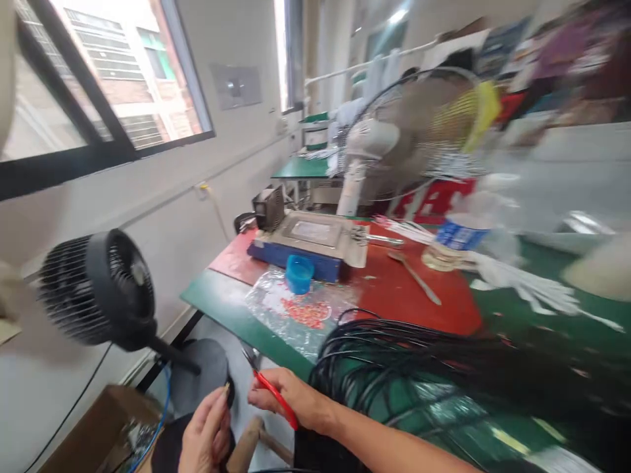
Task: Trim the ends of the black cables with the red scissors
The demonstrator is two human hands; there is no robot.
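Note:
My right hand (294, 402) is closed around a pair of red-handled pliers (277, 397), whose dark, narrow jaws point up and to the left. To its left, at the bottom of the view, my left hand (206, 430) pinches a tiny yellowish piece between thumb and finger. That piece is too small and blurred to name. The two hands are apart, low in front of the table edge. Just right of my right hand, a big bundle of black cables (374, 355) spreads over the green table (231, 314).
Behind the cables lie small orange-red bits (305, 313) on clear plastic, a blue cup (299, 274) and a blue-sided machine (296, 253). A spoon (417, 279) rests on the red mat. Fans (116, 289) stand left and behind; a cardboard box (93, 430) is lower left.

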